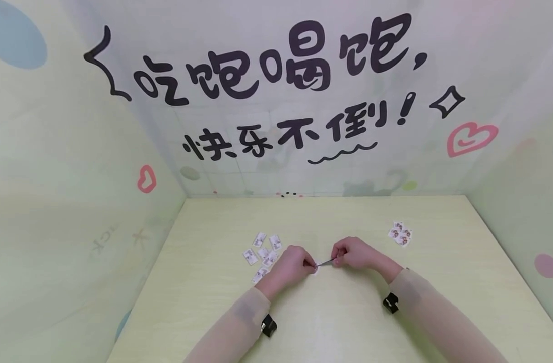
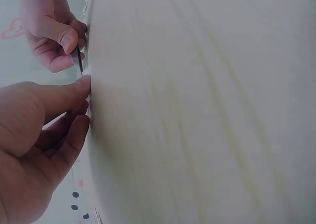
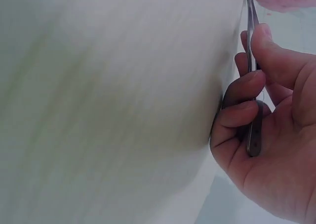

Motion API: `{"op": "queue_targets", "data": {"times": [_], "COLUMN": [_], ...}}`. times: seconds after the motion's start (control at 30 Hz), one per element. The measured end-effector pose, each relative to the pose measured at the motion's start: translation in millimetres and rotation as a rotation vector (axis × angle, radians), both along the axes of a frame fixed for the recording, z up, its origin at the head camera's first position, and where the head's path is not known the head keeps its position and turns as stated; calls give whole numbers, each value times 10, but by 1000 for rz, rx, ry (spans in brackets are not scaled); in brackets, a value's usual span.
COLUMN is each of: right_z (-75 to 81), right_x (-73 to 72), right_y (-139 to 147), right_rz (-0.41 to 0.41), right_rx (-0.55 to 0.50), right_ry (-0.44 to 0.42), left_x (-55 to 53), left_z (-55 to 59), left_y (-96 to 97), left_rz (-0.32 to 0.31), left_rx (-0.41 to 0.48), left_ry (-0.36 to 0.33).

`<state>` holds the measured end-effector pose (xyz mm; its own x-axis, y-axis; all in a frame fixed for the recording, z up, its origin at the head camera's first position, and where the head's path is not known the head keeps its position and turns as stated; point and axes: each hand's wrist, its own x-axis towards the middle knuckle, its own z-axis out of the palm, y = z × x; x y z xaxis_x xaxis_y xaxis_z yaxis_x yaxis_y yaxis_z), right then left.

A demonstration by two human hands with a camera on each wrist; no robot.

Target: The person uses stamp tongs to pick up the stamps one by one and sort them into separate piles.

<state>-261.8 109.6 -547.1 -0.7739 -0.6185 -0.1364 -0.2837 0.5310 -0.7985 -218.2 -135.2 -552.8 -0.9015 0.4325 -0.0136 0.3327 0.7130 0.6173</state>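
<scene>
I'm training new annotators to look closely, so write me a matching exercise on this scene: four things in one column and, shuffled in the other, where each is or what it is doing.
Column 1
1. Tweezers
2. Left hand
3. Larger group of small printed cards
4. Smaller group of small printed cards

Column 2
A. Pinching a small white piece
B. Lying on the right half of the table
C. Held in the right hand
D. Lying on the left half of the table

Right pairs: 1-C, 2-A, 3-D, 4-B
</scene>
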Motion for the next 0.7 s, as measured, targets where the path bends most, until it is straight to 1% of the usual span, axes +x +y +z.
{"op": "queue_targets", "data": {"times": [0.1,0.3,0.47,0.57,0.7], "right_z": [9,-23,-40,-40,-45], "right_x": [72,256,360,393,401], "right_y": [4,-46,-114,-136,-134], "right_rz": [-46,-181,-266,-292,-308], "right_rx": [6,-5,7,6,1], "right_ry": [-32,-99,-94,-80,-89], "left_x": [-1,24,52,57,57], "left_z": [-24,-49,-60,-63,-66], "left_y": [7,36,63,78,93], "left_rz": [39,120,167,182,189], "left_rx": [15,47,63,63,64], "left_ry": [-18,-19,-18,-22,-26]}}
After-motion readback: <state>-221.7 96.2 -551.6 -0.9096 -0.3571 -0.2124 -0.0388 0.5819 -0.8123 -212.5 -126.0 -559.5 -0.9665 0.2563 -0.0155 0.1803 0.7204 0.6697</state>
